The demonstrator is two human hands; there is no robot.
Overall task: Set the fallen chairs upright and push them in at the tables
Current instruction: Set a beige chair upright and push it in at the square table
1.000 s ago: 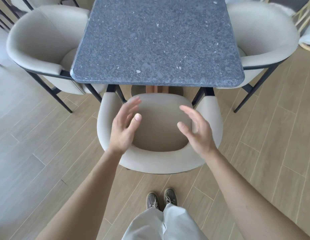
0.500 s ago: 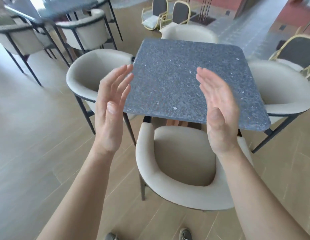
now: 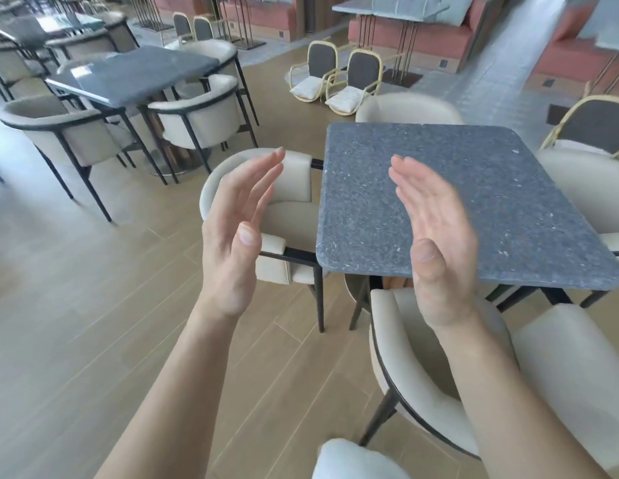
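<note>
My left hand and my right hand are raised in front of me, palms facing each other, fingers straight and apart, holding nothing. Below my right hand a cream tub chair stands upright, pushed in at the grey speckled table. A second cream chair stands upright at the table's left side, a third at its far side, a fourth at its right. Two yellow-framed chairs lie tipped on their backs on the floor beyond the table.
At the back left another grey table has several cream chairs round it. Red booth benches line the back. A yellow-framed chair stands at the right. Wood-look floor stretches out on my left.
My head has lifted and turned left, bringing the room and the two tipped chairs into view. Both hands rose from above the near chair and stay empty.
</note>
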